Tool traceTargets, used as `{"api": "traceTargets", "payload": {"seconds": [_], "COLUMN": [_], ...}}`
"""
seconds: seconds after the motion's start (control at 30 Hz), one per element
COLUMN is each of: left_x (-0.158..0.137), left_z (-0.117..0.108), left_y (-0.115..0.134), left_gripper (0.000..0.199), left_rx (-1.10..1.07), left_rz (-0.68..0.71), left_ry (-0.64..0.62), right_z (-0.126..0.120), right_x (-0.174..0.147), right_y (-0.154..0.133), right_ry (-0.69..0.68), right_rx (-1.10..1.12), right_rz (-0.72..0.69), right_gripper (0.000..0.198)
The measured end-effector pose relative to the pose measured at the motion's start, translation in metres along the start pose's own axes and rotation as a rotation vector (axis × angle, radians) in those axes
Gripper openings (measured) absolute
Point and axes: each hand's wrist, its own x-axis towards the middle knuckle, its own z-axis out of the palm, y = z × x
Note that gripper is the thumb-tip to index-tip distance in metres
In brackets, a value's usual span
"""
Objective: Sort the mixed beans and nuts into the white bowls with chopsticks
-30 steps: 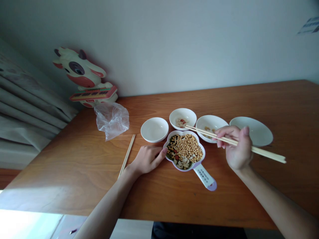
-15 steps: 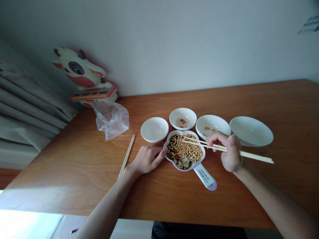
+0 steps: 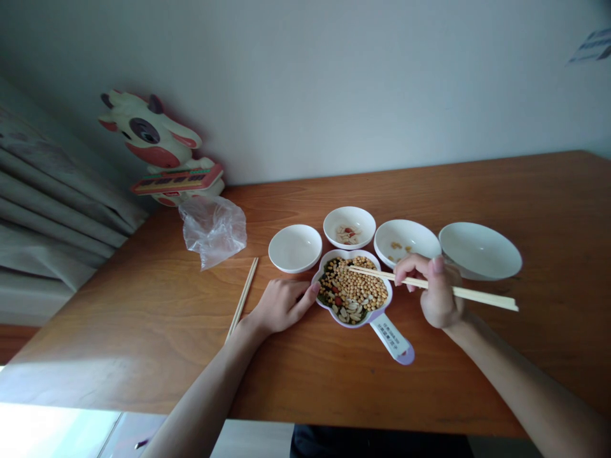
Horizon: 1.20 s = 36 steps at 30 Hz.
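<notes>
A light purple, scalloped dish with a handle (image 3: 327, 313) holds yellow soybeans (image 3: 365, 286), pale peanut pieces (image 3: 352, 311), some red ones and dark green bits. My left hand (image 3: 284, 304) is closed at its left rim, the thumb lying on the edge. In my right hand (image 3: 438, 289) is a pair of wooden chopsticks (image 3: 482, 298), their tips together over the beans at the upper middle of the dish. I cannot make out anything between the tips. A white bowl with a few yellow beans (image 3: 424, 238) stands just behind my right fingers.
Also in the row are a white bowl with peanut pieces (image 3: 351, 216), a bare white bowl at left (image 3: 296, 247) and another at right (image 3: 482, 251). Spare chopsticks (image 3: 243, 298), a clear plastic bag (image 3: 214, 229) and a cow-shaped toy keyboard (image 3: 165, 149) lie leftward.
The chopstick tips, spread apart over the beans before, have closed together and sit slightly lower. My left hand and the dish have stayed put.
</notes>
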Motion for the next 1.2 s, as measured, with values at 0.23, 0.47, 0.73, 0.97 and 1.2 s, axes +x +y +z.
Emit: {"api": "traceTargets", "payload": {"seconds": [0.23,0.47,0.73,0.97,1.2], "left_x": [0.001,0.0,0.0,0.001,0.0], "left_z": [-0.001,0.0,-0.001,0.0,-0.001], "left_y": [0.001,0.0,0.001,0.001,0.001], "left_gripper": [0.059,0.059,0.059,0.057,0.056], "left_rx": [0.008,0.006,0.002,0.001,-0.012], "left_rz": [0.006,0.008,0.008,0.008,0.005], "left_ry": [0.009,0.006,0.003,0.008,-0.001], "right_z": [-0.001,-0.003,-0.001,-0.003,-0.025], "right_x": [-0.001,-0.002,-0.002,-0.002,0.005], "right_y": [0.005,0.008,0.004,0.009,0.004], "right_ry": [-0.012,-0.046,0.001,0.018,0.192], "right_rx": [0.044,0.013,-0.028,0.018,-0.077], "right_rz": [0.021,-0.007,-0.05,-0.124,-0.23], "right_gripper": [0.077,0.076,0.072,0.071,0.077]}}
